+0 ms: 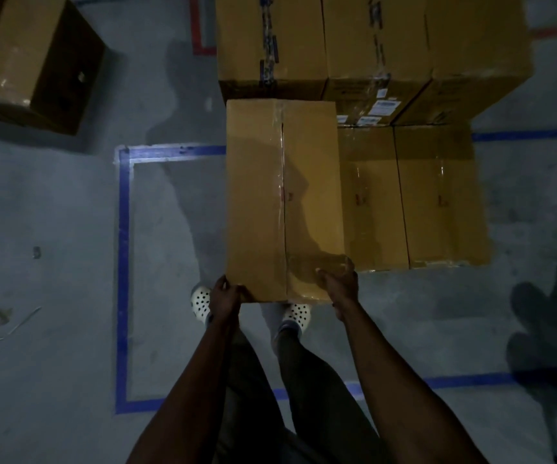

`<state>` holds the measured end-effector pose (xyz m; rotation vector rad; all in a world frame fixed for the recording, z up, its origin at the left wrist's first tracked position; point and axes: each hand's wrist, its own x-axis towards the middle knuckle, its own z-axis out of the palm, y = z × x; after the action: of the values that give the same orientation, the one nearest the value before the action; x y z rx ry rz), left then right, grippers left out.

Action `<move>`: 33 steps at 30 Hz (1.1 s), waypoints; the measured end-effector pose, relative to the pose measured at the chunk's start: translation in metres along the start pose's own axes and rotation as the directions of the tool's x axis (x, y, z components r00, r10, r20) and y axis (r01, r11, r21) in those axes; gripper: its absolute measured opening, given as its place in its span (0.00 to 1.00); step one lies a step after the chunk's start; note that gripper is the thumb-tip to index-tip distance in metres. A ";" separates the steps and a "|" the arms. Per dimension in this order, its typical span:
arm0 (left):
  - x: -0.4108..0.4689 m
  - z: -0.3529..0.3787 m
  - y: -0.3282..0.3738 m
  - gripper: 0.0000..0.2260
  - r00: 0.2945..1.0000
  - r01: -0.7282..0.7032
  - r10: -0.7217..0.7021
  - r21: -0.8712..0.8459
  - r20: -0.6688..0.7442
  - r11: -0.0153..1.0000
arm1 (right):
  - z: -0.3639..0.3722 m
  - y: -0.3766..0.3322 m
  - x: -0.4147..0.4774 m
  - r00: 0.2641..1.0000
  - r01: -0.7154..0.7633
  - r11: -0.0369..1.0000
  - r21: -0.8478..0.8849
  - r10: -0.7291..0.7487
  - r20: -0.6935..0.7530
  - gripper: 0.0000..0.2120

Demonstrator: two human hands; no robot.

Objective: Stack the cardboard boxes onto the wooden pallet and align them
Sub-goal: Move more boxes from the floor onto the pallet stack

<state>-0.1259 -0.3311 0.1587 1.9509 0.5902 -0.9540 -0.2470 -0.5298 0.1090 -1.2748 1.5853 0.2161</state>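
I hold a long taped cardboard box (284, 199) lengthwise in front of me. My left hand (225, 293) grips its near left corner, and my right hand (340, 279) grips its near right corner. To its right, two similar boxes (414, 195) sit side by side at a lower level. Behind them stands a taller row of boxes (371, 41) with white labels on their near faces. The held box sits higher than the two low ones, flush against the left one. No wooden pallet shows; the boxes hide whatever lies beneath them.
Another cardboard box (32, 58) stands on the grey floor at the far left. Blue tape (123, 262) marks a rectangle on the floor around my feet, red tape (200, 25) runs further back. A thin wire (12, 326) and small scraps lie at the left.
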 end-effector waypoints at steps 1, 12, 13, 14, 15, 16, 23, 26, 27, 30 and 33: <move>0.003 0.002 0.006 0.18 1.000 -0.011 0.011 0.009 0.000 1.000 | 0.000 -0.008 0.006 1.000 0.005 1.000 -0.005 -0.005 0.000 0.45; 0.021 0.011 0.029 0.19 0.998 0.026 -0.018 -0.126 0.064 0.992 | 0.005 -0.039 0.032 0.998 0.052 0.998 -0.030 -0.051 0.022 0.46; 0.023 0.010 0.028 0.19 0.997 0.031 -0.021 -0.149 0.072 0.988 | 0.006 -0.038 0.033 0.998 0.058 0.998 -0.036 -0.058 0.022 0.46; 0.025 0.010 0.027 0.19 0.997 0.035 -0.022 -0.165 0.079 0.986 | 0.006 -0.038 0.033 0.998 0.060 0.997 -0.039 -0.059 0.024 0.46; 0.027 0.010 0.027 0.19 0.997 0.041 -0.027 -0.175 0.078 0.984 | 0.007 -0.038 0.033 0.998 0.060 0.997 -0.038 -0.059 0.026 0.46; 0.027 0.009 0.030 0.20 0.997 0.050 -0.037 -0.182 0.074 0.982 | 0.007 -0.040 0.033 0.998 0.055 0.998 -0.033 -0.054 0.028 0.46; 0.027 0.008 0.035 0.21 0.994 0.071 -0.050 -0.234 0.095 0.970 | 0.009 -0.044 0.033 0.999 0.028 0.998 -0.048 -0.026 0.023 0.46; 0.023 0.007 0.031 0.23 0.994 0.022 0.000 -0.202 0.106 0.979 | 0.007 -0.041 0.031 0.997 0.077 0.994 -0.076 -0.075 0.025 0.46; 0.022 0.008 0.031 0.24 0.994 0.009 0.012 -0.191 0.105 0.981 | 0.006 -0.041 0.031 0.996 0.091 0.992 -0.092 -0.089 0.026 0.46; 0.020 0.007 0.030 0.26 0.997 -0.023 0.038 -0.191 0.074 0.981 | 0.006 -0.038 0.029 0.994 0.106 0.987 -0.122 -0.102 0.041 0.46; 0.020 0.007 0.029 0.25 0.998 -0.024 0.036 -0.195 0.054 0.981 | 0.005 -0.037 0.028 0.993 0.107 0.987 -0.118 -0.101 0.058 0.46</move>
<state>-0.0967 -0.3512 0.1541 1.7489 0.5964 -0.8964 -0.2113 -0.5585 0.1010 -1.4302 1.4758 0.2804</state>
